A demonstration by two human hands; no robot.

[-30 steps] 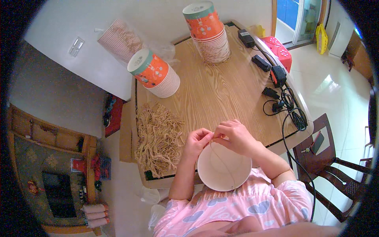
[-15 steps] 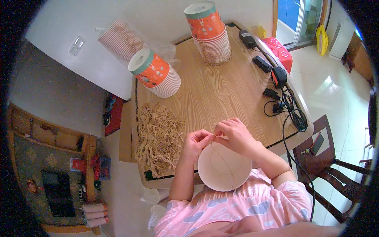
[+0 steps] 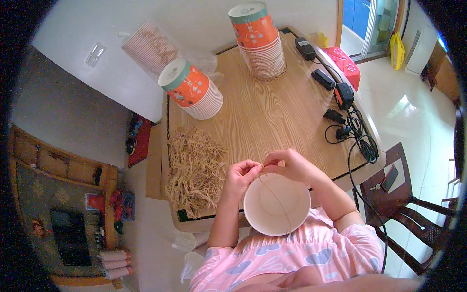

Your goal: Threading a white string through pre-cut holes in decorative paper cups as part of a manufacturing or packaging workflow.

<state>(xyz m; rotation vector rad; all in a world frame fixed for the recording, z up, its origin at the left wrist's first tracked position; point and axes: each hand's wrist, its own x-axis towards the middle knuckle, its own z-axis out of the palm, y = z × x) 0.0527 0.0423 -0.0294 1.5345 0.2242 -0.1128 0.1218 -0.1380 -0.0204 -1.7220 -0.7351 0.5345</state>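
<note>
A white paper bucket (image 3: 262, 214) sits at the table's front edge against my body, its open mouth facing up. A thin tan string (image 3: 278, 198) runs across that mouth from the far rim to the near rim. At the far rim my left hand (image 3: 241, 176) pinches the string's end between thumb and fingers. Close against it, my right hand (image 3: 288, 164) pinches the same spot; the exact knot or hole there is too small to make out. Left of my hands lies a loose pile of tan strings (image 3: 195, 170).
Two stacks of orange and green paper buckets, one nearer (image 3: 192, 90) and one farther (image 3: 258, 41), stand on the wooden table (image 3: 253, 119). Bagged striped buckets (image 3: 150, 48) lean behind. Black adapters and coiled cables (image 3: 360, 136) line the right edge. A dark chair (image 3: 389, 194) stands right.
My right hand has shifted slightly down and left, its fingers curling closer to the left fingertips. The string inside the bucket lies a little differently. The left hand has barely moved.
</note>
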